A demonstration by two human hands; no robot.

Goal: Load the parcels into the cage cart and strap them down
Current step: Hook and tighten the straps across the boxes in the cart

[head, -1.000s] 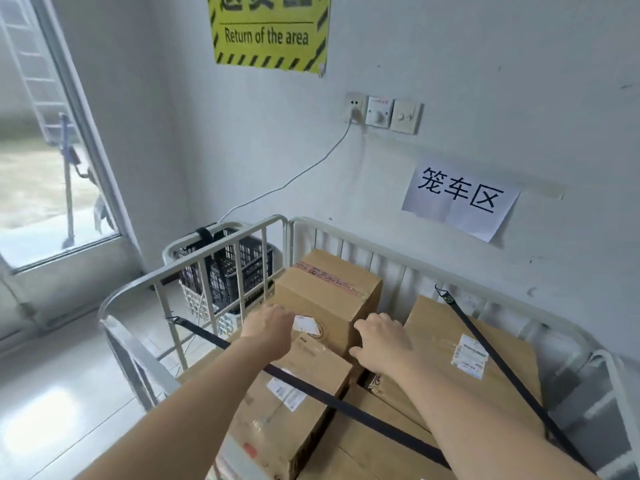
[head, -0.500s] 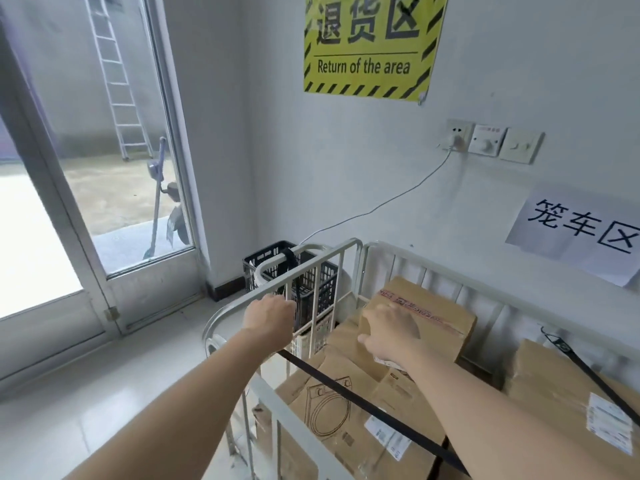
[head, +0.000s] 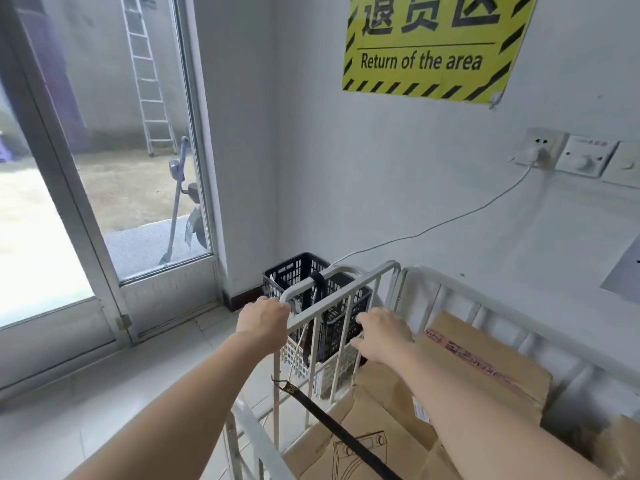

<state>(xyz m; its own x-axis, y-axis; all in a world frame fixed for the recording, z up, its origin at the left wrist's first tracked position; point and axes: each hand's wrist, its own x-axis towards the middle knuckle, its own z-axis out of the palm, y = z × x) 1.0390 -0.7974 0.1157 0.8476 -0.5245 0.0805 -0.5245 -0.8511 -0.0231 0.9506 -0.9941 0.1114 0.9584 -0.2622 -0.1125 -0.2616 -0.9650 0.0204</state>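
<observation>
Hands: left hand [head: 265,320] grips the top rail of the cage cart [head: 346,293]; right hand [head: 382,336] is spread and holds nothing, just beside the bars.
Cage cart: by the wall, full of parcels [head: 485,362].
Boxes: brown, all inside, so loading looks done.
Belt: the black strap [head: 332,422] hooks on a bar and crosses the boxes; strapping looks nearly finished.

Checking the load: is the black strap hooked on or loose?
Hooked on: the black strap meets a cage cart side bar and runs straight.
</observation>
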